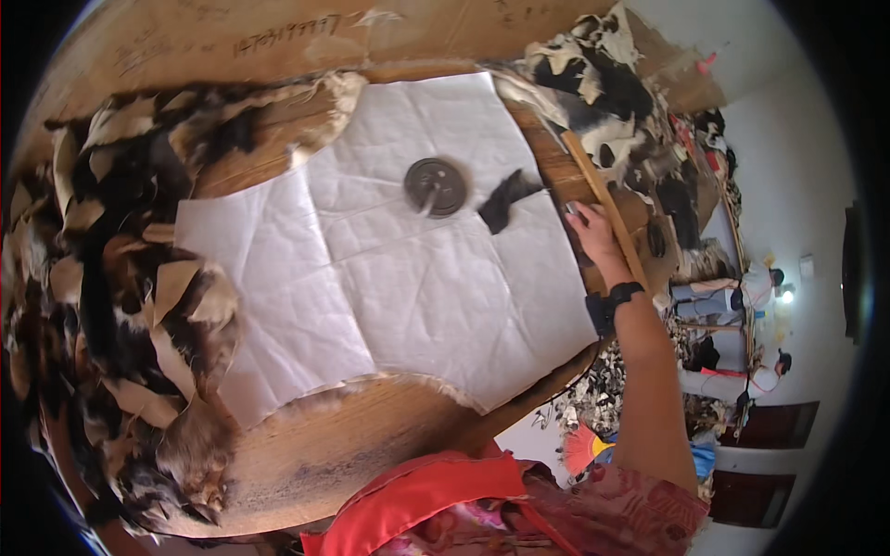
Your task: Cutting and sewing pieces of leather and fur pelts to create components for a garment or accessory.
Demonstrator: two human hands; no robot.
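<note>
On wooden surface (pixel 306 473), apparently holds white sheet (pixel 408 287) flat with black weight plate (pixel 435 187); pinches small object (pixel 571 210) in right hand (pixel 591 224); cannot discern left hand.

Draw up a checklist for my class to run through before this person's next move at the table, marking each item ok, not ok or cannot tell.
1. Round dark weight resting on the white sheet: ok.
2. Sheet free of creases: not ok, several creases cross it.
3. Black scrap off the sheet: not ok, it lies right of the weight.
4. Right hand near the wooden stick: ok.
5. Firm grip in that hand: cannot tell, details too small.
6. Left hand visible: not ok.
</note>
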